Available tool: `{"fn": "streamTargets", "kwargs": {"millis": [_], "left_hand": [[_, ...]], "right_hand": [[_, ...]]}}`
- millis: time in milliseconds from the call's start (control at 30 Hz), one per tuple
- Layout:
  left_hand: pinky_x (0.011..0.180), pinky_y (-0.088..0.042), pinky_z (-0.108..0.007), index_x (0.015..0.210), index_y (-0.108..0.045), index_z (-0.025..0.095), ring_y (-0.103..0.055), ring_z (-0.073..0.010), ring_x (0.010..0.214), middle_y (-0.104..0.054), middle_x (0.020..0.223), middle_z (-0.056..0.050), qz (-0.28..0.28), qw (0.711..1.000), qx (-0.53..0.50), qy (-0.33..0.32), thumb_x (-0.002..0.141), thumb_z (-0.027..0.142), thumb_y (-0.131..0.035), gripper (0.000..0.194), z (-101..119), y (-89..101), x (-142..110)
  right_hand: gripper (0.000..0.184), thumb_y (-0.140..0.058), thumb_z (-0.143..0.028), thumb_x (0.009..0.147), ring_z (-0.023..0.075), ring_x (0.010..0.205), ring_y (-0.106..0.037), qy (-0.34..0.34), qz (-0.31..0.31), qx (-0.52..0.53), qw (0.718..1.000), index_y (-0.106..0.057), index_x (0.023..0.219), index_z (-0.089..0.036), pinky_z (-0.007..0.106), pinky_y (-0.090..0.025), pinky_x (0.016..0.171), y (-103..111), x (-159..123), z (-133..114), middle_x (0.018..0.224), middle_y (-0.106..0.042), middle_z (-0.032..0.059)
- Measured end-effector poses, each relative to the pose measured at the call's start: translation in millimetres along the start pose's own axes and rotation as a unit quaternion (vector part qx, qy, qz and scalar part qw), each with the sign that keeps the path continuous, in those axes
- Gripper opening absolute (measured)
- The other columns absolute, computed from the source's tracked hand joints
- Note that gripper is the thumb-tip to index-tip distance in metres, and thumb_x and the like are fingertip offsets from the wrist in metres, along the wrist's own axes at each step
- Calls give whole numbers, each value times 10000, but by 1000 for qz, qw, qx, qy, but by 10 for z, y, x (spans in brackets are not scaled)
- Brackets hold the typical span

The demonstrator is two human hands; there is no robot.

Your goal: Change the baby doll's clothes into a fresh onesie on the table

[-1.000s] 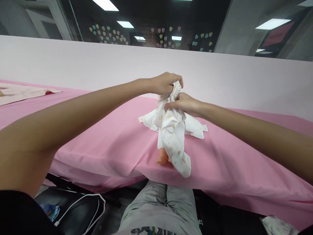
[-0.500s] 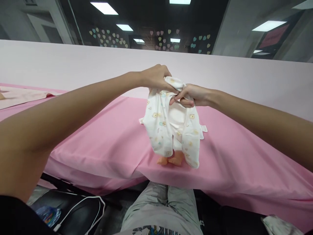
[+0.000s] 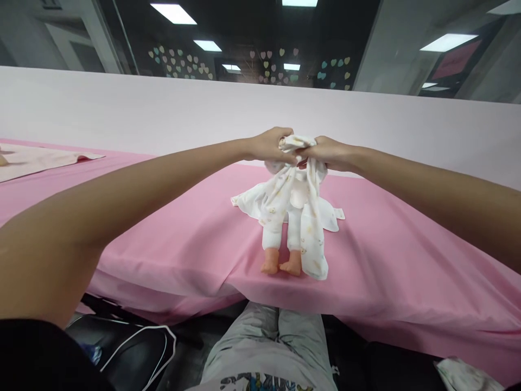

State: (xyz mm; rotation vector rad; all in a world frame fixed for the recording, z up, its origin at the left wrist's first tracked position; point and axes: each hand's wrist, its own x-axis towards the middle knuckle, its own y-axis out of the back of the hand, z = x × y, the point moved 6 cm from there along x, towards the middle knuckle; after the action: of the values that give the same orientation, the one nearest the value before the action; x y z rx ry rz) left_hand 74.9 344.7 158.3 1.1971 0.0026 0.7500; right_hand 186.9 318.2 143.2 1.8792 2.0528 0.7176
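Note:
A baby doll lies on the pink table with its feet toward me, dressed in a white printed baby garment. Only its orange feet and clothed legs show; its head is hidden behind my hands. My left hand and my right hand meet above the doll's upper end, both closed on the bunched top of the garment. A loose part of the cloth hangs down along the doll's right leg.
A pale pink cloth lies at the far left of the table. A low white wall runs behind it. Below the table edge are my grey-trousered legs, a black bag with a white cable and a crumpled cloth.
The garment was held up and spread in front of the doll; now my hands have come together and lower, the cloth hangs narrower, and the doll's legs show.

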Motion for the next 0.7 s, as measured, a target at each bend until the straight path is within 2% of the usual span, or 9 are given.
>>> {"fn": "streamTargets", "kwargs": {"millis": [67, 133, 200, 267, 367, 433, 567, 633, 700], "left_hand": [[674, -430, -267, 913, -587, 157, -551, -180, 798, -584, 830, -41, -45, 999, -3, 13, 581, 326, -680, 383, -124, -155, -16], [668, -437, -272, 808, -605, 152, -558, -182, 756, -590, 767, -35, -103, 994, -4, 35, 586, 326, -671, 290, -269, -321, -41], [658, -445, -273, 731, -608, 148, -558, -171, 710, -596, 720, -33, -154, 986, -35, 61, 606, 295, -644, 196, -401, -452, -82], [667, -457, -266, 769, -625, 150, -567, -154, 710, -621, 751, -32, -182, 974, -106, 78, 627, 219, -590, 161, -485, -523, -131], [712, -472, -251, 865, -637, 155, -584, -132, 770, -646, 867, -41, -147, 963, -206, 86, 627, 121, -495, 279, -546, -521, -202], [728, -478, -242, 835, -635, 146, -586, -126, 793, -644, 881, -47, -111, 961, -235, 98, 613, 92, -465, 285, -579, -543, -264], [655, -486, -234, 689, -584, 145, -573, -127, 716, -601, 726, -23, -107, 951, -259, 129, 576, 68, -449, 192, -622, -754, -426], [586, -470, -228, 660, -537, 155, -559, -133, 671, -565, 672, -11, -114, 951, -255, 133, 550, 66, -456, 164, -620, -851, -499], [553, -455, -223, 711, -515, 167, -561, -146, 686, -564, 702, -8, -137, 951, -239, 143, 528, 72, -481, 209, -597, -935, -562]], "right_hand": [[108, -579, -153, 760, 134, 580, -541, 4, 24, 10, 1000, -515, 673, -158, 262, -469, 565, 28, 23, 17, 593, -537, 26], [153, -555, -150, 766, 117, 543, -505, 2, 27, 3, 1000, -487, 630, -156, 232, -427, 513, -22, -3, 54, 555, -508, 14], [181, -583, -141, 743, 92, 511, -458, -9, -6, -10, 1000, -463, 607, -156, 205, -376, 470, -154, -87, 122, 548, -491, 2], [198, -621, -173, 734, 70, 466, -398, -32, -76, -5, 997, -453, 629, -164, 197, -338, 437, -336, -224, 236, 534, -457, -20], [248, -648, -307, 748, 63, 406, -301, -56, -199, 2, 978, -435, 683, -198, 202, -280, 384, -572, -443, 448, 496, -352, -65], [257, -682, -324, 706, 67, 398, -308, -54, -230, -46, 971, -452, 700, -208, 203, -259, 363, -615, -506, 595, 504, -365, -66], [141, -637, -170, 644, 93, 426, -423, -62, -185, -131, 972, -497, 641, -185, 208, -312, 382, -506, -412, 810, 513, -476, -30], [115, -554, -74, 610, 100, 468, -482, -67, -121, -95, 986, -493, 610, -171, 202, -357, 426, -406, -317, 815, 532, -515, -12], [167, -468, 0, 550, 92, 488, -498, -65, -39, -22, 997, -463, 577, -164, 187, -369, 457, -309, -221, 763, 528, -513, -13]]}}
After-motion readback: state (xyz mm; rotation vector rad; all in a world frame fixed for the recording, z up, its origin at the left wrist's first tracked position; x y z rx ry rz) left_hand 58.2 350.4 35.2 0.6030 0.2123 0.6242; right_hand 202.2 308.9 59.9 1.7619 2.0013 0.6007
